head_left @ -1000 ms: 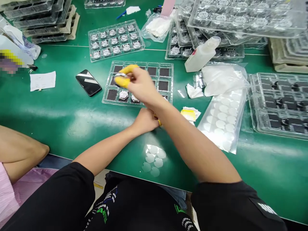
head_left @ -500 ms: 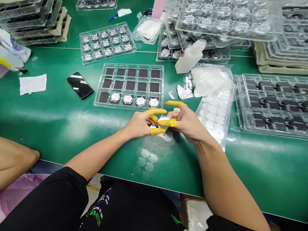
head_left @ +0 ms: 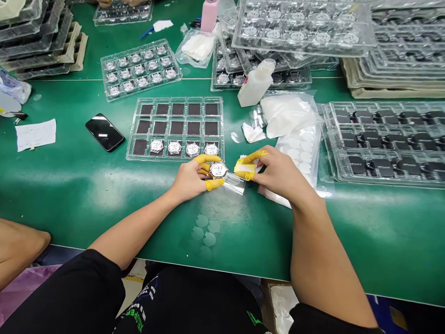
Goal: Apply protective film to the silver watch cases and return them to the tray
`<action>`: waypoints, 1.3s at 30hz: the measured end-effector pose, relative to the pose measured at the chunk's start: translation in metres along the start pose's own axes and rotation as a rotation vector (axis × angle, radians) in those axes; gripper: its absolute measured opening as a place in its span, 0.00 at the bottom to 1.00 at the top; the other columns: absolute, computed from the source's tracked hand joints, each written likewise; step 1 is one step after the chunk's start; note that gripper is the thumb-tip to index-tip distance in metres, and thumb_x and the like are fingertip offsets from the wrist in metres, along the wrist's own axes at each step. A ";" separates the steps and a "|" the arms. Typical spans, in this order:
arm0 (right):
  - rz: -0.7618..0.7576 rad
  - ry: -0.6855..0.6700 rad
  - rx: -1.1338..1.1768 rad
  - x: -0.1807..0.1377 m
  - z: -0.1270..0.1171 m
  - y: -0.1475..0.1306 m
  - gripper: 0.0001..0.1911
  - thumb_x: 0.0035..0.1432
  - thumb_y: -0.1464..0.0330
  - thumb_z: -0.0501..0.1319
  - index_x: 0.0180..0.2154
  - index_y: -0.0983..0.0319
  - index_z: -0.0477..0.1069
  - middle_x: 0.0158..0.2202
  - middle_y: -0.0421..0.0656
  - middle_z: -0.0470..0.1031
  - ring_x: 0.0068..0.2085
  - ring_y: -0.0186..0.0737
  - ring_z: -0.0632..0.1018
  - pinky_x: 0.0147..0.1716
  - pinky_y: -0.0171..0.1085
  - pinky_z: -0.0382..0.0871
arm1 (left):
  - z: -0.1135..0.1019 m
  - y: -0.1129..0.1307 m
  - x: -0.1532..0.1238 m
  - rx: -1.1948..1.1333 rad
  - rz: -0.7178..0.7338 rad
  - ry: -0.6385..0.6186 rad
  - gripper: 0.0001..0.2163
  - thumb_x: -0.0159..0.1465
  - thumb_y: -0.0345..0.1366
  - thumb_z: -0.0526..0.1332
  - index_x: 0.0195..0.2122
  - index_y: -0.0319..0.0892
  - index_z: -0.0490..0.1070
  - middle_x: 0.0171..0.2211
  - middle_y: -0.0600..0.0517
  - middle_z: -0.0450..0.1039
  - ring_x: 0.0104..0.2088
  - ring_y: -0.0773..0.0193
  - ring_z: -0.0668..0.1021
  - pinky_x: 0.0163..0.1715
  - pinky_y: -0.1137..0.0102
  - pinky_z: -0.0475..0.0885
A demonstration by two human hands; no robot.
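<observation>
My left hand (head_left: 188,180) wears yellow finger cots and is shut on a round silver watch (head_left: 218,170), pinching its edges. My right hand (head_left: 278,172) pinches a small yellow-and-white tab (head_left: 244,168), close to the watch on its right. A strip of clear plastic film (head_left: 233,184) lies under the watch, between my hands. Just behind them stands a clear plastic tray (head_left: 174,104) with black pads in its cells. Several silver watches (head_left: 174,148) sit in its front row.
A black smartphone (head_left: 104,132) and a paper note (head_left: 35,135) lie on the green table to the left. A white bottle (head_left: 255,86), a sheet of round white stickers (head_left: 299,157) and stacked trays (head_left: 299,28) stand behind and right. A person's limb (head_left: 15,246) intrudes lower left.
My hands have drawn slightly apart. The watch now sits in my left hand's fingers, and my right hand pinches the yellow tab. The view has shifted, so the table items appear further left.
</observation>
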State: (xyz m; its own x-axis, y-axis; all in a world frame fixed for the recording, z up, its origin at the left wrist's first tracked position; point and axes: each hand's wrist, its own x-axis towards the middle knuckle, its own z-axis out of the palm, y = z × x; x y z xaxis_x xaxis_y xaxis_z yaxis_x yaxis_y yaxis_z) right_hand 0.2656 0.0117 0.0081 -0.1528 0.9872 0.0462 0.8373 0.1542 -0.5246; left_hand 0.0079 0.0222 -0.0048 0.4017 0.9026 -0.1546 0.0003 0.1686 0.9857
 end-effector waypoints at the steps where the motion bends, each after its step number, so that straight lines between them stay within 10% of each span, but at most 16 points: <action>1: -0.002 -0.001 -0.012 0.000 0.001 -0.001 0.16 0.49 0.69 0.67 0.42 0.59 0.82 0.40 0.45 0.76 0.38 0.44 0.77 0.37 0.43 0.72 | 0.000 0.000 0.000 -0.005 -0.004 0.003 0.27 0.48 0.32 0.77 0.51 0.41 0.76 0.35 0.53 0.79 0.32 0.72 0.79 0.37 0.75 0.78; 11: 0.262 -0.101 0.446 -0.005 -0.018 -0.004 0.15 0.48 0.58 0.71 0.36 0.59 0.78 0.33 0.44 0.79 0.35 0.44 0.78 0.37 0.44 0.73 | -0.001 0.004 -0.002 -0.008 -0.037 0.010 0.29 0.48 0.35 0.78 0.51 0.42 0.75 0.36 0.52 0.80 0.33 0.69 0.81 0.38 0.72 0.79; 17: 0.386 0.476 0.196 -0.001 -0.016 0.006 0.17 0.55 0.57 0.68 0.43 0.59 0.77 0.44 0.47 0.78 0.36 0.42 0.74 0.43 0.48 0.72 | 0.000 0.003 -0.002 -0.023 -0.042 0.014 0.29 0.47 0.35 0.78 0.51 0.41 0.75 0.34 0.52 0.79 0.34 0.68 0.82 0.37 0.73 0.79; 24: -0.009 0.194 -0.077 -0.002 0.012 0.004 0.11 0.61 0.62 0.63 0.39 0.57 0.82 0.41 0.50 0.76 0.45 0.54 0.74 0.46 0.54 0.68 | 0.002 0.004 -0.001 -0.011 -0.050 0.018 0.27 0.48 0.31 0.76 0.50 0.41 0.75 0.33 0.54 0.79 0.28 0.73 0.78 0.30 0.76 0.75; 39: -0.312 0.245 0.253 0.003 0.026 -0.056 0.07 0.63 0.61 0.65 0.35 0.54 0.81 0.30 0.43 0.75 0.33 0.43 0.73 0.35 0.45 0.66 | 0.002 -0.001 0.002 0.013 -0.053 0.010 0.29 0.46 0.29 0.75 0.52 0.39 0.76 0.31 0.54 0.77 0.27 0.73 0.76 0.30 0.76 0.74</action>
State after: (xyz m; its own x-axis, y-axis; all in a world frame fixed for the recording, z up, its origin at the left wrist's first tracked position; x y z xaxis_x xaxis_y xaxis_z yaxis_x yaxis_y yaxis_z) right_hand 0.2044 0.0053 0.0157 -0.2228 0.8806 0.4181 0.6118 0.4603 -0.6433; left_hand 0.0101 0.0226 -0.0063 0.3918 0.8964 -0.2072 0.0337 0.2111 0.9769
